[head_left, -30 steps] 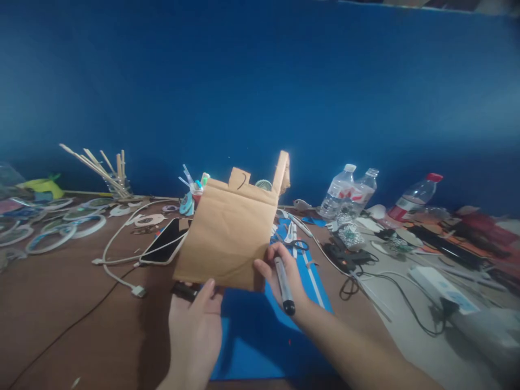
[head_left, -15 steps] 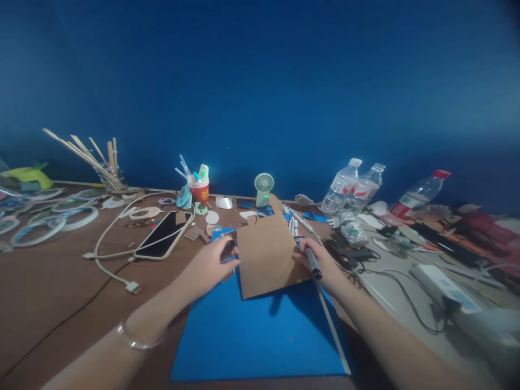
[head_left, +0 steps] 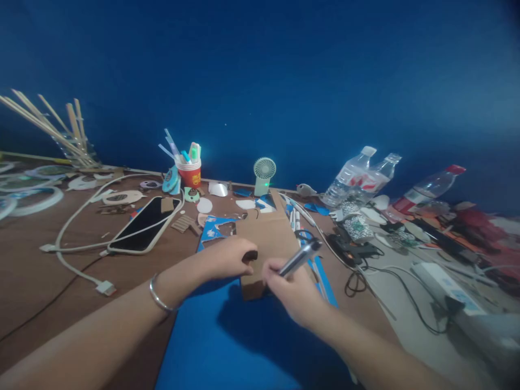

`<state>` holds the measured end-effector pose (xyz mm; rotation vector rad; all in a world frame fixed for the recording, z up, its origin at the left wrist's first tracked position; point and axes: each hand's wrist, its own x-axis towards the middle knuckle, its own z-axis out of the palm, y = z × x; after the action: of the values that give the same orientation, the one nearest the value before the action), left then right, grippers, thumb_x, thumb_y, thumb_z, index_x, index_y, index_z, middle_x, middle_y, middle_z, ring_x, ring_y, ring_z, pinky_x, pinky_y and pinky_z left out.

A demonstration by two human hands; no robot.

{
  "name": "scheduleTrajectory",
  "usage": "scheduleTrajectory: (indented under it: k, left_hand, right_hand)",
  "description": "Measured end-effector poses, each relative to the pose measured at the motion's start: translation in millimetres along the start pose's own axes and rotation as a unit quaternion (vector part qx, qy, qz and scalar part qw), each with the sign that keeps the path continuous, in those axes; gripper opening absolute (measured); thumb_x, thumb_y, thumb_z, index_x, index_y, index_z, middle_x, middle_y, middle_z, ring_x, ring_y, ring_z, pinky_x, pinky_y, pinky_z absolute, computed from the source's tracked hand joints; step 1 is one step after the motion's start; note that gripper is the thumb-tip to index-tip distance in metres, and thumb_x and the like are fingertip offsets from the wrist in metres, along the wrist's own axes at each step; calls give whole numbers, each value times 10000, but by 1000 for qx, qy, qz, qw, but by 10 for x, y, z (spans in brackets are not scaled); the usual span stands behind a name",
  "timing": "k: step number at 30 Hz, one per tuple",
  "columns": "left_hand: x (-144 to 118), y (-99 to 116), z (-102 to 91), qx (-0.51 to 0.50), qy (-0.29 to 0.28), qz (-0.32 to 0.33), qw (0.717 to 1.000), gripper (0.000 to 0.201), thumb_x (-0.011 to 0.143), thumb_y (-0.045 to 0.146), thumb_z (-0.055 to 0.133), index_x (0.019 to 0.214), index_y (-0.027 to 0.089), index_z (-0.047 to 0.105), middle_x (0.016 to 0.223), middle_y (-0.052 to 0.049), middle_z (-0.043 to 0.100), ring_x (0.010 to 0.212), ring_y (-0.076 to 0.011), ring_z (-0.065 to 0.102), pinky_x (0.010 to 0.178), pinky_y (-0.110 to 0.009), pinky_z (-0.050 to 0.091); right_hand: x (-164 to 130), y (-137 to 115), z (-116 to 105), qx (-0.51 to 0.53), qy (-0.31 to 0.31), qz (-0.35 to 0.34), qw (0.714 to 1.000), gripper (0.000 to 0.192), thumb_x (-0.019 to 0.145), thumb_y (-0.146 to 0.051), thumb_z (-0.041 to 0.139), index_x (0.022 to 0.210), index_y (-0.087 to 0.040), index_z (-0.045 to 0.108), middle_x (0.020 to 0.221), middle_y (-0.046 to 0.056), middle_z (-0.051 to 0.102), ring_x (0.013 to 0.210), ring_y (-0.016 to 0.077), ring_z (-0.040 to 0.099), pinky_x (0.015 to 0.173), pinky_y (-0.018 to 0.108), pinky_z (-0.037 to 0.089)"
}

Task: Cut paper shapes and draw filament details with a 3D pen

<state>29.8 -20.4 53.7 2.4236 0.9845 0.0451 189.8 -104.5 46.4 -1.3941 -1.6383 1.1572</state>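
I see a brown table (head_left: 36, 271) carrying a phone (head_left: 142, 232), blue sheet (head_left: 227, 346), cardboard piece (head_left: 266, 244), bottles (head_left: 353, 176) and small fan (head_left: 264, 174).

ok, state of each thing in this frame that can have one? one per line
left hand: closed on a small dark object, resting on the cardboard
right hand: gripping the marker
marker: held, tilted up to the right
cardboard piece: lying flat on the blue sheet
phone: screen dark, flat on the table
mini fan: upright, green light on
red cup: upright, holding pens
water bottles: capped, leaning
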Motion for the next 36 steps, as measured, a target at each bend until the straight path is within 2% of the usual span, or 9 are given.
scheduleTrajectory:
  k: [1, 5, 8, 11, 13, 17, 21, 26, 36]
  left_hand:
    - [6, -17, 10, -3, 0, 3, 1000, 168, 646, 251, 564, 567, 190, 428, 555, 16, 502, 515, -133, 464, 450, -259, 248]
    - [27, -118, 61, -15, 0, 30, 999, 92, 627, 162, 499, 577, 196, 430, 535, 23, 493, 495, -125, 449, 435, -251, 242]
    - [43, -182, 86, -29, -13, 35, 999, 66, 629, 184, 509, 602, 202, 451, 560, 21, 523, 500, -125, 460, 434, -249, 254]
    - [56, -191, 87, -42, -30, 19, 999, 86, 605, 219, 557, 632, 209, 476, 596, 14, 553, 511, -128, 469, 434, -253, 254]
    - [61, -172, 84, -44, -38, 4, 998, 120, 593, 247, 584, 633, 212, 476, 606, 8, 561, 513, -133, 464, 435, -258, 249]
    - [68, -136, 93, -45, -36, -14, 998, 111, 608, 258, 575, 637, 218, 476, 620, -5, 565, 507, -133, 445, 448, -268, 240]
    - [70, -139, 93, -45, -45, -17, 998, 133, 590, 264, 583, 642, 213, 471, 628, -9, 561, 511, -131, 443, 448, -270, 237]
    - [58, -172, 48, -63, -59, 16, 996, 122, 632, 287, 541, 674, 209, 457, 674, 8, 560, 569, -136, 478, 459, -257, 279]
    - [59, -191, 57, -74, -49, 25, 996, 72, 621, 224, 515, 655, 212, 452, 626, 32, 548, 533, -118, 474, 422, -234, 280]
  right_hand:
    - [33, 22, 96, 1, -15, -5, 1000, 198, 745, -177, 426, 552, -187, 382, 488, -63, 249, 455, 80, 268, 405, 197, 188]
    - [142, 172, 264, -9, 17, -24, 1000, 273, 763, -224, 458, 519, -182, 344, 496, -60, 247, 471, 73, 278, 418, 197, 203]
    - [139, 216, 234, -8, 14, -19, 1000, 244, 771, -254, 481, 549, -174, 419, 494, -55, 346, 466, 74, 346, 428, 186, 280]
    - [103, 176, 183, -44, 5, -31, 999, 109, 700, -193, 544, 604, -172, 496, 514, -42, 501, 454, 81, 440, 432, 179, 341]
    - [87, 143, 165, -67, 21, -42, 997, 132, 691, -206, 572, 579, -174, 507, 514, -25, 562, 447, 93, 490, 426, 181, 366]
    - [80, 130, 166, -115, 69, -49, 990, 248, 731, -240, 551, 498, -180, 492, 440, -13, 562, 385, 99, 501, 375, 183, 357]
    - [87, 171, 189, -143, 68, -82, 984, 245, 735, -243, 555, 499, -182, 523, 478, 6, 617, 414, 114, 557, 402, 190, 404]
    - [85, 238, 230, -148, 100, -101, 979, 242, 740, -278, 569, 516, -186, 560, 486, 6, 632, 418, 114, 566, 412, 195, 414]
    - [59, 153, 202, -168, 88, -65, 980, 215, 751, -250, 570, 545, -189, 582, 527, 5, 655, 455, 113, 588, 449, 190, 437]
